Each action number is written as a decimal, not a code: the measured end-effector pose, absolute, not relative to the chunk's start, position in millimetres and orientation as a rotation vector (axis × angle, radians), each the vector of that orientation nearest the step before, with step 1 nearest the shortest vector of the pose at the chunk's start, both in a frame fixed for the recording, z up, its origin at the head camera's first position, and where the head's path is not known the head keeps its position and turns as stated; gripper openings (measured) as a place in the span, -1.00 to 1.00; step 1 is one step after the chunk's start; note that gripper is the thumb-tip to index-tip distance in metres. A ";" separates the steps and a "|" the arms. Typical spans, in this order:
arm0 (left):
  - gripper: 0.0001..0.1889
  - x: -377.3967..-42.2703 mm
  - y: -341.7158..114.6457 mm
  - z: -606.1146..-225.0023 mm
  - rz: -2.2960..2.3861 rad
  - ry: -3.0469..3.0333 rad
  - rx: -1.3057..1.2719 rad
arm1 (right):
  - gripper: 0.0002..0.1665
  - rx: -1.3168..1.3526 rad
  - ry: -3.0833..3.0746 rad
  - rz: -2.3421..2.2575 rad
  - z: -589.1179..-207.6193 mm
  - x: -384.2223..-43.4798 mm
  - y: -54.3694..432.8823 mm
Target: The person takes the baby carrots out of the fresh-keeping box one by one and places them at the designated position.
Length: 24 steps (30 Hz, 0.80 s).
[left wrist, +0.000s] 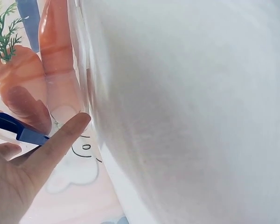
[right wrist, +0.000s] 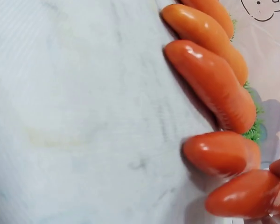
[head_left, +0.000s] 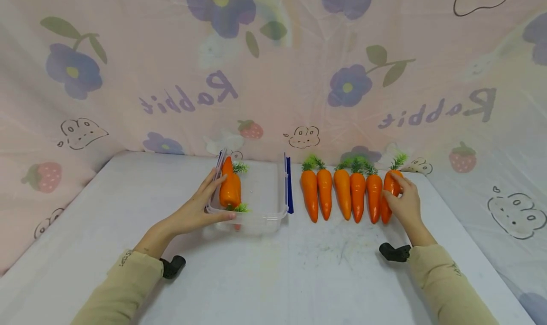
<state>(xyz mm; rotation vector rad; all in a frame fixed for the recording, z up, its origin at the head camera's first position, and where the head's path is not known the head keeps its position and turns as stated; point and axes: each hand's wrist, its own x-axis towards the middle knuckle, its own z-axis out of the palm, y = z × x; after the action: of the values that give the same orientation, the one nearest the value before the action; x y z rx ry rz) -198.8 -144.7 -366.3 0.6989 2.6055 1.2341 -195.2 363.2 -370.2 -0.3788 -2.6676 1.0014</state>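
My left hand [head_left: 194,211] grips the near left corner of a clear plastic container [head_left: 248,216], thumb along its front wall and fingers over the left side. In the left wrist view, the thumb [left wrist: 60,144] lies against the clear wall beside a blue clip [left wrist: 18,130]. Inside, orange carrots [head_left: 231,190] with green tops are heaped on the left side. My right hand [head_left: 406,204] pinches the rightmost carrot [head_left: 390,187] of a row, thumb on its left and fingers on its right. In the right wrist view that carrot [right wrist: 245,193] overlaps its neighbour [right wrist: 221,151].
Several more carrots [head_left: 342,192] lie side by side right of the container, tips toward me. A blue side clip [head_left: 290,185] hangs off the container's right wall. A patterned cloth [head_left: 273,78] rises behind the white table [head_left: 299,277].
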 end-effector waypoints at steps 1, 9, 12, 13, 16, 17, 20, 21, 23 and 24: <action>0.06 -198.7 -144.5 -366.1 1.238 2.602 0.698 | -0.25 -0.385 -2.669 0.990 -370.8 -195.4 363.9; 0.06 -198.3 -144.2 -365.6 1.241 2.599 0.686 | -0.18 -0.438 -2.737 0.960 -378.7 -197.7 370.4; 0.06 -198.3 -144.1 -365.9 1.239 2.602 0.687 | -0.20 -0.464 -2.770 0.972 -380.8 -197.9 372.3; 0.06 -198.3 -144.1 -366.0 1.239 2.602 0.688 | -0.21 -0.470 -2.776 0.972 -381.5 -197.8 372.5; 0.06 -198.2 -144.1 -365.9 1.241 2.602 0.690 | -0.24 -0.486 -2.804 0.982 -382.6 -197.5 373.5; 0.06 -198.3 -144.1 -365.9 1.242 2.601 0.691 | -0.25 -0.496 -2.813 0.992 -382.9 -197.4 373.8; 0.06 -198.4 -144.3 -365.9 1.247 2.595 0.692 | -0.25 -0.503 -2.852 1.006 -383.7 -197.2 375.0; 0.06 -198.5 -144.3 -365.9 1.247 2.594 0.692 | -0.25 -0.508 -2.864 1.014 -384.4 -197.6 375.7; 0.06 -198.8 -144.4 -366.1 1.247 2.593 0.692 | -0.23 -0.514 -2.880 1.016 -385.5 -198.3 376.6; 0.06 -198.8 -144.5 -366.2 1.246 2.594 0.691 | -0.22 -0.517 -2.884 1.013 -386.1 -198.9 376.9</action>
<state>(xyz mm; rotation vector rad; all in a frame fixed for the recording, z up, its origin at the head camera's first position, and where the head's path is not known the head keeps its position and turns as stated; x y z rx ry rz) -198.8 -144.5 -366.2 0.6914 2.5941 1.2460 -198.9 376.9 -386.1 -0.5170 -2.8841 1.0133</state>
